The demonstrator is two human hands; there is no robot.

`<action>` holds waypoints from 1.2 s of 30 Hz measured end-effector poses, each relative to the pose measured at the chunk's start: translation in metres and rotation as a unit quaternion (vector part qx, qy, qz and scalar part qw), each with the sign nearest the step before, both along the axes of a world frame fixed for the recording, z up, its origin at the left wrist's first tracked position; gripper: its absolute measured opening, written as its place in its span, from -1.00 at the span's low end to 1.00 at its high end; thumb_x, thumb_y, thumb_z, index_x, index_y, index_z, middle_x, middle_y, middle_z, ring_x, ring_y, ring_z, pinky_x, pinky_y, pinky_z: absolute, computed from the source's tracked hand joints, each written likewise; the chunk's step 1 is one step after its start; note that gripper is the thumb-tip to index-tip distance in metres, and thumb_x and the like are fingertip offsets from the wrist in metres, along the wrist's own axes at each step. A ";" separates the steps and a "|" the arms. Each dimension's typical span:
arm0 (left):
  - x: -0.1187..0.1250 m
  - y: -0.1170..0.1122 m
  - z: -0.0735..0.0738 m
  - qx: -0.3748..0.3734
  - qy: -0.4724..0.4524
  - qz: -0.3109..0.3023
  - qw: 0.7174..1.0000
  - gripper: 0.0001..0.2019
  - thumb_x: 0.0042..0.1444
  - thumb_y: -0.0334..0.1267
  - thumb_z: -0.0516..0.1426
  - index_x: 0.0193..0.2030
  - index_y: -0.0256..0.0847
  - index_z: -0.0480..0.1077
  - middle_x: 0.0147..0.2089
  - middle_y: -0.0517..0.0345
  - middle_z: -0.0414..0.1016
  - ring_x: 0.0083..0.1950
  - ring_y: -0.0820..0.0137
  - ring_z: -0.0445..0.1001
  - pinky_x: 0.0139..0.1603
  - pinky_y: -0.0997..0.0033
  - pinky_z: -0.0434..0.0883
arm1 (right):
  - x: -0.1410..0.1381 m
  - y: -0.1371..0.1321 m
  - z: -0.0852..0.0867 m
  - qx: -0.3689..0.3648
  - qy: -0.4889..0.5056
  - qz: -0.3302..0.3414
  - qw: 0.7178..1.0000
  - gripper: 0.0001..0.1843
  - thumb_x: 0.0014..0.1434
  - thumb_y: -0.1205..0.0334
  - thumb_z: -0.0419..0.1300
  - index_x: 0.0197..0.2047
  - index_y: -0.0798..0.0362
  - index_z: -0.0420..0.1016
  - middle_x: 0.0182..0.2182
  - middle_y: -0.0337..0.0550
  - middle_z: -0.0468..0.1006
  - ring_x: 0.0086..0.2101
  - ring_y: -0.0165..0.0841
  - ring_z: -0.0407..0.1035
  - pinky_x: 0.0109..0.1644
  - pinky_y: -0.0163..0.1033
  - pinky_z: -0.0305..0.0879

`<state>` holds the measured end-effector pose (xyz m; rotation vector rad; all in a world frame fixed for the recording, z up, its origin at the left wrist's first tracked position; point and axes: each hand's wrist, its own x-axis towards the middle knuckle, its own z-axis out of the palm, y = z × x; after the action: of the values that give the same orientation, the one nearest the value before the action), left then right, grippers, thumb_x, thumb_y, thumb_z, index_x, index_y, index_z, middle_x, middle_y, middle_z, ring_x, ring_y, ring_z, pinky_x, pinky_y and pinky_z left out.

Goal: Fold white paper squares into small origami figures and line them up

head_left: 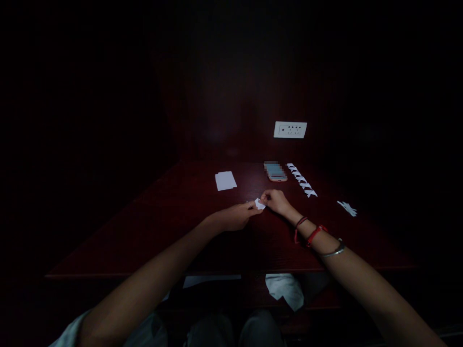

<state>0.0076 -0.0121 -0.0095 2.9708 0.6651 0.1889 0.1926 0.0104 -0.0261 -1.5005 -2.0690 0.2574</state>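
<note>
Between my two hands, just above the dark red table (152,226), is a small folded piece of white paper (259,204). My left hand (237,217) pinches it from the left and wears a ring. From the right, the closed fingertips of my right hand (275,200) grip the paper's upper edge. Bracelets circle the right wrist and forearm. Beyond the hands lies a small stack of white paper sheets (225,181). A row of folded white paper pieces (301,180) runs along the table behind my right hand.
A phone (275,172), its screen blurred out, lies near the back wall. Thin white paper strips (347,208) are piled at the right. A white socket panel (290,129) is on the wall. Under the tabletop a crumpled pale bag or cloth (285,289) shows.
</note>
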 end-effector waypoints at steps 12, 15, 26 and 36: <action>-0.015 0.009 0.003 0.023 0.019 0.004 1.000 -0.50 -0.02 -0.56 -0.16 0.05 -0.05 0.05 0.08 0.23 0.11 0.09 0.41 0.06 0.04 0.39 0.05 | 0.016 -0.012 0.012 -0.007 -0.007 0.157 0.988 -0.78 -0.02 0.20 0.06 -0.32 0.08 0.45 -0.36 -0.15 0.46 -0.37 -0.44 0.30 -0.28 -0.38 0.14; -0.020 0.015 0.002 0.014 0.020 0.001 1.000 -0.49 -0.02 -0.58 -0.17 0.05 -0.02 0.07 0.09 0.27 0.11 0.12 0.42 0.02 0.06 0.36 0.03 | 0.020 -0.018 0.016 0.015 -0.034 0.183 0.982 -0.77 -0.02 0.21 0.07 -0.28 0.08 0.44 -0.37 -0.14 0.45 -0.37 -0.43 0.29 -0.27 -0.36 0.15; -0.022 0.015 0.003 0.008 0.028 0.009 1.000 -0.48 -0.02 -0.57 -0.16 0.06 0.00 0.04 0.11 0.31 0.08 0.14 0.42 0.00 0.06 0.37 0.04 | 0.017 -0.020 0.010 0.092 -0.143 0.207 0.963 -0.77 0.07 0.27 -0.02 -0.27 0.09 0.42 -0.36 -0.12 0.41 -0.34 -0.43 0.28 -0.24 -0.35 0.16; -0.019 0.014 0.001 0.014 0.023 0.019 0.999 -0.50 -0.02 -0.54 -0.16 0.05 0.00 0.06 0.09 0.30 0.12 0.10 0.43 0.06 0.05 0.37 0.06 | 0.016 -0.024 0.012 0.108 -0.176 0.205 0.957 -0.75 0.08 0.28 -0.05 -0.20 0.07 0.38 -0.35 -0.12 0.39 -0.33 -0.44 0.28 -0.24 -0.35 0.16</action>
<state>-0.0116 0.0021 -0.0082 2.9989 0.7306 0.1335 0.2088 -0.0133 -0.0144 -1.0324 -2.5908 -0.0907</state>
